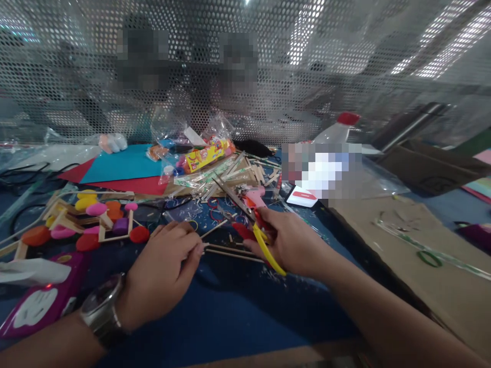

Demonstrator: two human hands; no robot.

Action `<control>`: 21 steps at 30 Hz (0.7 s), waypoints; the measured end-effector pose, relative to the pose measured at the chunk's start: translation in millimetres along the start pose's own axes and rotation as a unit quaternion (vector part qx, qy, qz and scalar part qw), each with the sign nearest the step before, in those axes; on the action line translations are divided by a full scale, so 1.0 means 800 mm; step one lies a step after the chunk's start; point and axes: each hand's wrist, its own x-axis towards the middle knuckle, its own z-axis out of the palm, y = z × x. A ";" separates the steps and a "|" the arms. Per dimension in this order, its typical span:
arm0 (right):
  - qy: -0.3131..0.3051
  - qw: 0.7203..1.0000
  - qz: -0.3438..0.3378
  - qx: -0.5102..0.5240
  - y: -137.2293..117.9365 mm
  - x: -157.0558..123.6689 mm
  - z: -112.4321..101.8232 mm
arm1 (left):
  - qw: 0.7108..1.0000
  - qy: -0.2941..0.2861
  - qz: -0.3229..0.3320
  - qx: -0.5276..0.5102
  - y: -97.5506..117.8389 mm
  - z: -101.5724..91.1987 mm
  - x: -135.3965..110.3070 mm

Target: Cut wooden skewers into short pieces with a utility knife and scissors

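Note:
My right hand [287, 235] is wrapped round the handles of a pair of scissors [264, 245] with yellow and red grips. The metal blades stand apart and point up and to the left. My left hand [172, 266], with a watch on its wrist, has its fingers closed on the left ends of thin wooden sticks [233, 251]. A small whitish bit shows at those fingertips; what it is I cannot make out. The sticks run rightward, low over the blue table, to below the scissors. Just behind the scissors lies a pink glue gun [255, 195], partly covered.
At left stands a wooden stick frame with colourful clay lumps [88, 240], behind a purple tissue pack [49, 291]. Coloured sheets [123, 166], a yellow packet [209, 156] and loose sticks [264, 171] lie at the back. Cardboard [402, 240] covers the right, near a lit phone [303, 196].

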 end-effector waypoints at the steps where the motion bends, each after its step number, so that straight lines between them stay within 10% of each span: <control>1: 0.006 1.000 0.006 -0.001 0.001 0.001 0.001 | 0.999 -0.018 0.016 0.042 -0.001 0.000 0.000; 21: -0.072 0.996 -0.042 -0.038 0.004 -0.001 0.003 | 0.984 -0.050 0.031 0.166 -0.011 0.001 0.002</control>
